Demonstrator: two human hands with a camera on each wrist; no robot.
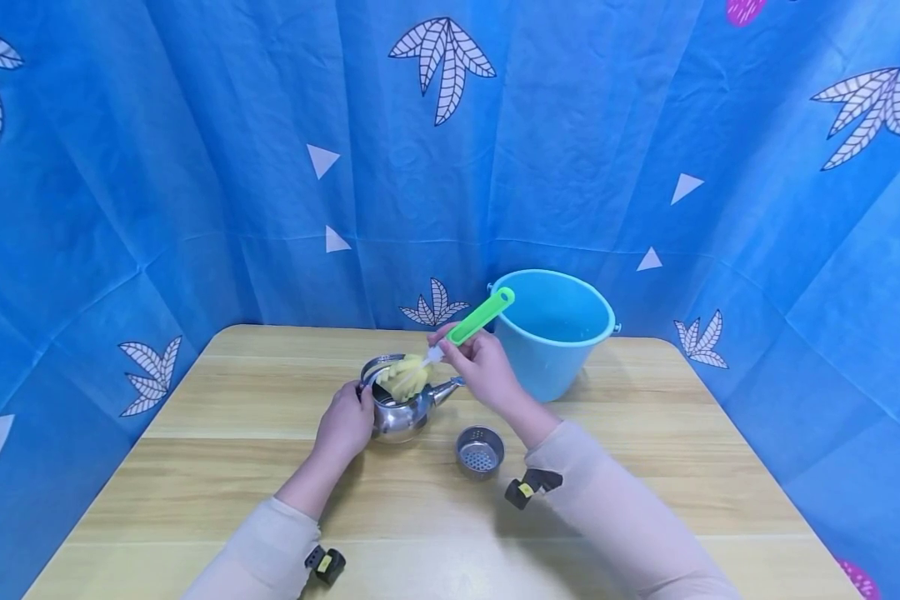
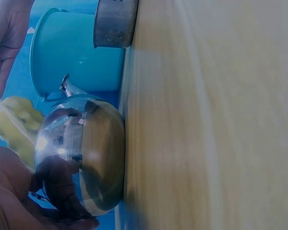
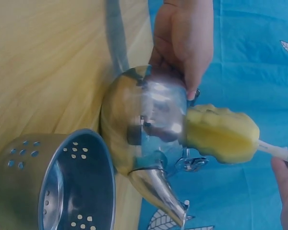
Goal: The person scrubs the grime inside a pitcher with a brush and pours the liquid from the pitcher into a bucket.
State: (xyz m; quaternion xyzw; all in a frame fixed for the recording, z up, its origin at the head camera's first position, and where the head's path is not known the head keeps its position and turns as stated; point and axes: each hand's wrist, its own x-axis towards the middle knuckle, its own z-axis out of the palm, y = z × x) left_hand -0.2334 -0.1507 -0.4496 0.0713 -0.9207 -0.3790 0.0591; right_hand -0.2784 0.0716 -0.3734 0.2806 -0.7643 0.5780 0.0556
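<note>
A shiny metal teapot (image 1: 399,422) stands on the table with its spout to the right. My left hand (image 1: 347,421) grips it at its left side, thumb near the rim. In my right hand (image 1: 480,362) is a sponge bottle brush (image 1: 482,317), pinched by its white and green handle. The yellow sponge head (image 3: 223,134) sits at the pot's opening, its lower end hidden inside. Right of the pot, a perforated metal strainer basket (image 1: 480,452) stands upright on the table.
Behind my right hand stands a light blue bucket (image 1: 547,367) at the table's back edge. The wooden table (image 1: 420,517) meets a blue patterned curtain (image 1: 420,167) at the back and sides.
</note>
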